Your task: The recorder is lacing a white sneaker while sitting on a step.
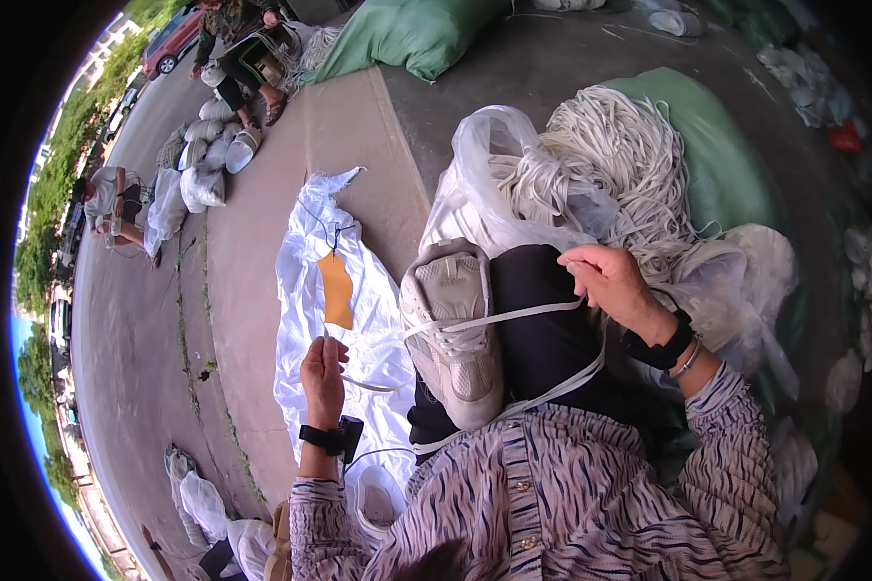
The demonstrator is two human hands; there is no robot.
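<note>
Flat white fabric shoelace point(538, 312) is gripped in R hand point(610, 288), fingers curled. L hand point(322, 380) is part-closed beside another lace stretch; grip can't be told. Beige-grey mesh sneaker point(451, 334) is carried on black-trousered lap point(543, 281), L edge; sole's hidden.

A beige-and-white mesh sneaker point(452, 349) rests on the black-trousered lap point(543, 276). The person's bare right grip point(615, 284) pinches a flat white shoelace point(538, 312) running from it; the left grip point(322, 376) hovers by crumpled white sheeting point(300, 281). Beyond lies a tangled off-white lace heap point(639, 145).
</note>
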